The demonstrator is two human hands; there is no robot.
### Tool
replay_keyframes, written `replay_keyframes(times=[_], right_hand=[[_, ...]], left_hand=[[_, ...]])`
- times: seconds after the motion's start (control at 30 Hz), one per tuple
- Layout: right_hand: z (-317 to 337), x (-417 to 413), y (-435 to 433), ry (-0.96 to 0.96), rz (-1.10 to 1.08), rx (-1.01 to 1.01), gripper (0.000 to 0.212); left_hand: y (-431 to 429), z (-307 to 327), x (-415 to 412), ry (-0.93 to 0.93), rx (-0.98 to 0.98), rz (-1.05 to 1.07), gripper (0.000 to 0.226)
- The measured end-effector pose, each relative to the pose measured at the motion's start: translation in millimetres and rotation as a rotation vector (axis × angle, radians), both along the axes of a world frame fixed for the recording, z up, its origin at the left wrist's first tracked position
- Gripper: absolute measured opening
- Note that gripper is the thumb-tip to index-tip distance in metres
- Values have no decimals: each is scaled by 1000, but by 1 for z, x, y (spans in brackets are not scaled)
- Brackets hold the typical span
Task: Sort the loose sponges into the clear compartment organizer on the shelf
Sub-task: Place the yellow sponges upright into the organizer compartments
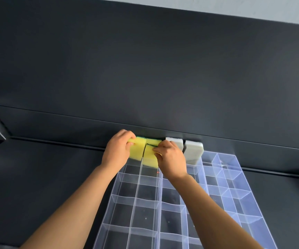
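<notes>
Nearest the camera, a clear organizer on a dark shelf, grid of open compartments, the near rows all bare. Two forearms stretched over it toward the far row.

At the far edge, both hands busy on yellow sponges. Left hand pinched shut on the left yellow sponge, fingers curled over its top, thumb in front. Right hand closed likewise on the right yellow sponge, fingertips pressed against its face. The two sponges stood on edge, side by side and touching, dark scrubbing layers facing each other at the seam, long axes running up and down, lower ends apparently already in the far-left compartments. A third yellow-and-green piece seemingly tucked behind them, not clear enough to be sure.

Each sponge lay directly inside its own hand's grip, toward the middle between the two hands; neither hand nearer than the other. Next move probably a straight push down into the cells, judged from the upright pose.

Just right of the right hand, two white sponges also upright in far compartments, a dark layer between them, untouched.

Beyond, a raised ledge along the shelf back, then a plain dark back panel, a strip of pale wall at the top
</notes>
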State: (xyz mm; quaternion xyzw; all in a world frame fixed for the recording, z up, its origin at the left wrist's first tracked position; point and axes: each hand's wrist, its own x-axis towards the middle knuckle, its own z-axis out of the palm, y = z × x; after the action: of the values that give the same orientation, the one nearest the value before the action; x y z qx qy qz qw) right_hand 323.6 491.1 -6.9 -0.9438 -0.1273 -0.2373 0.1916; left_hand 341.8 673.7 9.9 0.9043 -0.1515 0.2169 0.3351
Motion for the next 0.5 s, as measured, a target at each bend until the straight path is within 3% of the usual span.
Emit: replay_keyframes(times=[0.5], right_hand=[[-10,-9,7,-53,-11,-92,26]], left_hand=[[8,-20,-4,-14,434,27,35]])
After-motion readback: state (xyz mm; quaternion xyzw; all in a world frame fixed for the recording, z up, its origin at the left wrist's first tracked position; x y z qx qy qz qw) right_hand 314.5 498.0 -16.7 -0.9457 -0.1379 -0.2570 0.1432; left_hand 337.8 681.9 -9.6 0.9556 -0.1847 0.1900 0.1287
